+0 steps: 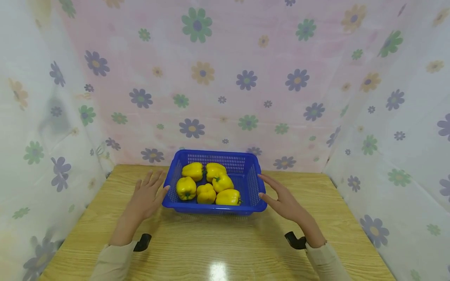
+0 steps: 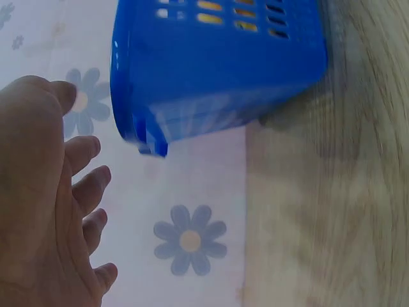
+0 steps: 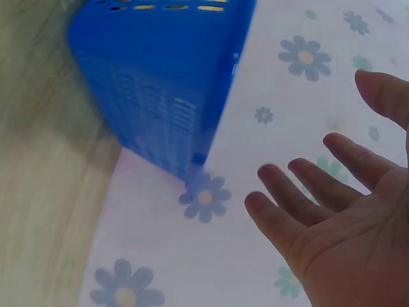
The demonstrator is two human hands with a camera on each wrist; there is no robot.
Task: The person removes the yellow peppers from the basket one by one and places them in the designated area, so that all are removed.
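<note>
A blue plastic basket with slotted walls stands on the table, holding several yellow bell peppers that lie mostly in its left and middle part. My left hand is beside the basket's left end, fingers spread. In the left wrist view the left hand is apart from the basket, with nothing in it. At the opposite end is my right hand, its fingers extended near the rim. The right wrist view shows a gap between the right hand and the basket.
The wooden table reaches back to a flower-patterned cloth, which also hangs along the left and right sides. The basket stands near the table's back edge. A black strap piece sticks out by the left wrist, another black piece by the right.
</note>
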